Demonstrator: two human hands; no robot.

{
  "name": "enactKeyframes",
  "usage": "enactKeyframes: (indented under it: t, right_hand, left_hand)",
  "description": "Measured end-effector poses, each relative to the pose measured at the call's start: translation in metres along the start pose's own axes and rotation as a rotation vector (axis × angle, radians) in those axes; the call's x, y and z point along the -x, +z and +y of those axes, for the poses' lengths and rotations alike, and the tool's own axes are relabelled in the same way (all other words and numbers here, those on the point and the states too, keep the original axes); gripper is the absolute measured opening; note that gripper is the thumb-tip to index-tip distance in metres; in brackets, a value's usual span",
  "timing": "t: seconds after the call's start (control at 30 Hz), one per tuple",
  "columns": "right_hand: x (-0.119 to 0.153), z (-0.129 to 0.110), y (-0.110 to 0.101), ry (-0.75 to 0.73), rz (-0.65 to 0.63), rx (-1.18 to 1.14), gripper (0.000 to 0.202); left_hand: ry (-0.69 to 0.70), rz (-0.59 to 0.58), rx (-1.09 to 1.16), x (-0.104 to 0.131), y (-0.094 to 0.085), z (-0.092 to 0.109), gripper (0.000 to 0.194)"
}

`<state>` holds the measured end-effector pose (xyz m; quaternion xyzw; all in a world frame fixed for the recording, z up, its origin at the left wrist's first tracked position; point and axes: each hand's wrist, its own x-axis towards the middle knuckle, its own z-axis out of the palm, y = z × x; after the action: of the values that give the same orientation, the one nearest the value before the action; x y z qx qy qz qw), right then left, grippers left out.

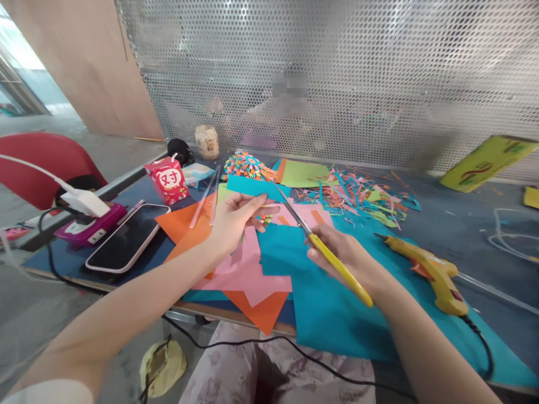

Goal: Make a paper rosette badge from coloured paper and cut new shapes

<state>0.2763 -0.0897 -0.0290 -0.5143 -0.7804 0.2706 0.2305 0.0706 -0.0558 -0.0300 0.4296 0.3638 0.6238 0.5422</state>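
Note:
My left hand (238, 216) pinches a blue paper strip (252, 186) by its lower edge, above the middle of the table. In my right hand (337, 252) is a pair of scissors with a long yellow handle (339, 269); the blade tips lie close to the strip's right end. Whether the blades touch the paper I cannot tell. Beneath both hands lie overlapping sheets: pink paper (236, 269), orange paper (263, 311) and a large blue sheet (332, 314). Behind the strip sits a multicoloured fringed paper ball (246, 165).
Paper shreds (353, 193) are heaped at the back right. A yellow glue gun (429, 269) lies right of my right hand, its black cord trailing down. A phone (128, 238), a purple power strip (90, 224) and a red packet (168, 179) are left. Perforated metal (337, 73) stands behind.

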Motion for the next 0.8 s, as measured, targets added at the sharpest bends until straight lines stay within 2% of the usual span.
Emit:
enactKeyframes:
  t: [0.27,0.8]
  right_hand:
    - [-0.0005,0.0038,0.0013,-0.002,-0.009,-0.063,0.040]
    - [-0.0001,0.0009,0.0007,0.006,0.005,-0.055,0.039]
  left_hand:
    - [-0.041,-0.056,0.002,0.0032,0.0017,-0.0010,0.028]
    - [-0.052,-0.059,0.030,0.0005,-0.0020,-0.0021,0.022]
